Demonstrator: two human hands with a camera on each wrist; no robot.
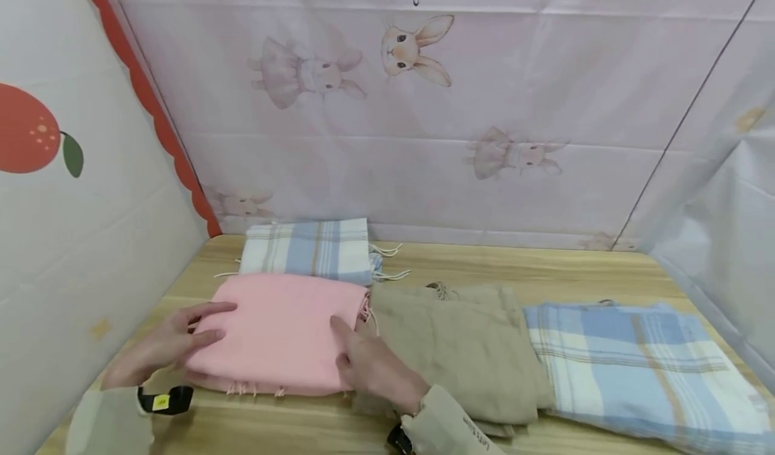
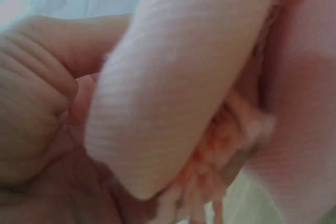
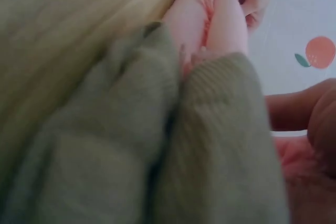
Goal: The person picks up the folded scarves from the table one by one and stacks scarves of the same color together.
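Note:
A folded pink scarf (image 1: 278, 334) with fringed ends lies at the left of the wooden table. My left hand (image 1: 166, 340) grips its left edge, two digits over the top; in the left wrist view the rounded pink fold sits in that hand, with tassels below. At the scarf's right edge is my right hand (image 1: 375, 361), its digits over the pink cloth and the others out of sight. Close beside that hand, a folded olive-green scarf (image 1: 454, 354) meets the pink one. In the right wrist view the green folds (image 3: 220, 140) cover much of my right hand (image 3: 310, 150).
Behind the pink scarf lies a blue-and-white plaid scarf (image 1: 309, 246) with white tassels. Another plaid scarf (image 1: 642, 367) lies folded at the right, against the green one. Printed cloth walls (image 1: 484, 91) stand at the back and both sides of the table (image 1: 581, 270).

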